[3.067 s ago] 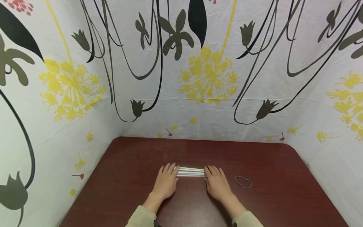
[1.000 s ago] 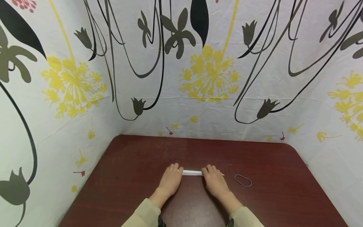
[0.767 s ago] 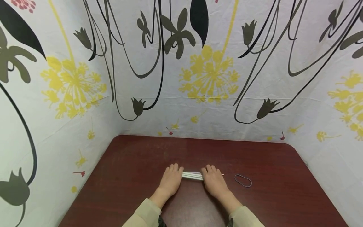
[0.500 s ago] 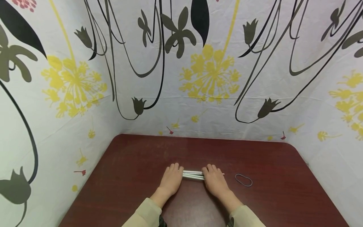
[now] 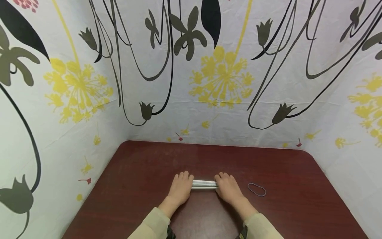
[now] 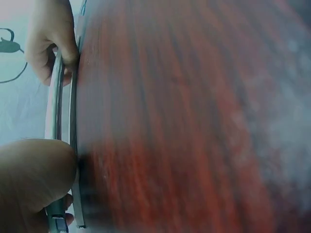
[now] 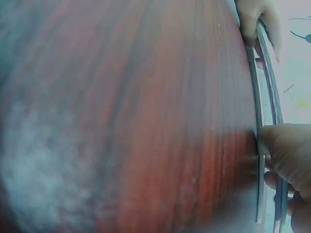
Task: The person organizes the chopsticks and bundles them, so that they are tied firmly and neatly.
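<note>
Several slim pale pencils (image 5: 204, 184) lie side by side, crosswise in front of the person, with their middles showing between the hands. The left hand (image 5: 180, 186) grips their left ends, its fingers curled over them. At the other end the right hand (image 5: 229, 188) holds the bundle, thumb on the near side. In the left wrist view, one pencil (image 6: 73, 111) runs low along the table, a little apart from the upper pencils (image 6: 54, 109). A light wood-coloured tip (image 7: 276, 226) shows below the right hand. Most of the ends are hidden by the hands.
A thin grey rubber band (image 5: 257, 189) lies on the dark red wooden table (image 5: 286, 212), right of the right hand. White cloth with a flower print (image 5: 191, 93) hangs behind the table and at both sides.
The hands first lay flatter over the spread pencils, then closed round them and came nearer together. The pencils shift within the grip, and the right hand has lately slid slightly right. The rubber band stays put.
</note>
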Available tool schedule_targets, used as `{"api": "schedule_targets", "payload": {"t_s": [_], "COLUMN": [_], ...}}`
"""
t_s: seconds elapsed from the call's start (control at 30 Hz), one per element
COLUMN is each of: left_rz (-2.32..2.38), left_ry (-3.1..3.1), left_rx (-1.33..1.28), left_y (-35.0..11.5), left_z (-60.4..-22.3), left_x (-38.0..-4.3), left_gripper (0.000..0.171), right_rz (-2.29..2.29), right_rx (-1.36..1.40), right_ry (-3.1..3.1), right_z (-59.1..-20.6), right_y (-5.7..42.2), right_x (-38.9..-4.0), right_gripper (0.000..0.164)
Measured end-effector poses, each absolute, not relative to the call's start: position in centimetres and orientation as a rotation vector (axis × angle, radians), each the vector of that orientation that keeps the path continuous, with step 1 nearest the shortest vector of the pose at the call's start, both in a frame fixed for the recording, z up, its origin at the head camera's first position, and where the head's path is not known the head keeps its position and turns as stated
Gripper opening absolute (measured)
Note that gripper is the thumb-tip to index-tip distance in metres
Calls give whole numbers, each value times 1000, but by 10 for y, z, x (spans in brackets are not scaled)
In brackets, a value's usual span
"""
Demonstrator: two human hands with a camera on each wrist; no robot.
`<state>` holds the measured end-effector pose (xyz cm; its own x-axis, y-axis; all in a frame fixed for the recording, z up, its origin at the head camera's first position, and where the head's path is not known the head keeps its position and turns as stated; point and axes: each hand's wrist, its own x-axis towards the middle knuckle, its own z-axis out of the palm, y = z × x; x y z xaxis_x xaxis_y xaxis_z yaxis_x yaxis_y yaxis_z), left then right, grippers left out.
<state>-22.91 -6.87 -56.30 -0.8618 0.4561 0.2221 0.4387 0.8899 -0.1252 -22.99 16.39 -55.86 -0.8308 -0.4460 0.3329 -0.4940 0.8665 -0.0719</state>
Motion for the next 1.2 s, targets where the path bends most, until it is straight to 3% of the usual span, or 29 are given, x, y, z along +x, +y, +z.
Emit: {"api": "schedule_targets", "payload": {"t_s": [0.43, 0.87, 1.07, 1.2], "left_rz": [54, 5, 30, 6], "left_ry": [-2867, -2808, -2720, -2648], "left_rx": [-693, -623, -557, -511], "left_y": [-76, -83, -83, -84], "left_z": [-556, -555, -549, -545], "left_x": [-228, -233, -234, -235], "left_gripper": [27, 32, 32, 42], "right_rz": [261, 368, 366, 447], "right_rx": [770, 690, 704, 738], "right_ry": [-2763, -2785, -2723, -2605], "right_z": [-557, -559, -556, -549], "right_y": [164, 167, 168, 171], "right_x": [-231, -230, -230, -232], "right_gripper": [35, 26, 34, 43]}}
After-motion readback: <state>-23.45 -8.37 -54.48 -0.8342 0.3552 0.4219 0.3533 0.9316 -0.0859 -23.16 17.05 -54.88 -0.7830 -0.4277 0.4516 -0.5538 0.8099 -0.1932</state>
